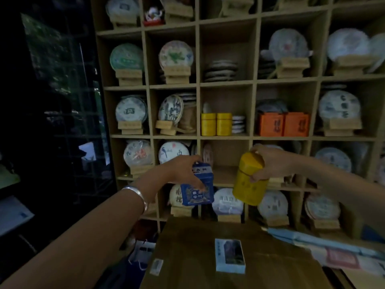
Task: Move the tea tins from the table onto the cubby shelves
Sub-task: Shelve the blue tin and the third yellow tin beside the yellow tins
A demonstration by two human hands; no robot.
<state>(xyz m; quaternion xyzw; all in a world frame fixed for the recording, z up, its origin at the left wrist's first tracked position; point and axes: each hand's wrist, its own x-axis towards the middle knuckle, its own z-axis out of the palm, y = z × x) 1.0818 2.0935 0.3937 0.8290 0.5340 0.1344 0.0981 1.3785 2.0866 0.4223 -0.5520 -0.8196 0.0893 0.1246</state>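
- Dim room; wooden cubby shelves [227, 84] fill the far wall, most compartments holding round wrapped tea cakes [176, 54] propped on small wooden stands.
- Middle cubby at mid height: two small yellow tins [216, 124] side by side, upright, with a short stack of white discs just to their right.
- Cubby to the right of that: two orange boxes [283, 124] touching each other.
- Your left hand [179, 170] holds a blue tin [196, 184] in the air, fingers [200, 185] clamped over its top and front, tin tilted slightly. Silver bangle [135, 195] on that wrist.
- Your right hand [273, 163] grips a large yellow tin [250, 180] at its lid end, fingers closed around it; tin tilted, its base toward the near left.
- Both tins hang in front of the open middle cubby [227, 161] below the small yellow tins, well above the tabletop [187, 257].
- Tabletop, near: a pale blue box [229, 255] lying flat, a small card near the left edge, papers at the right.
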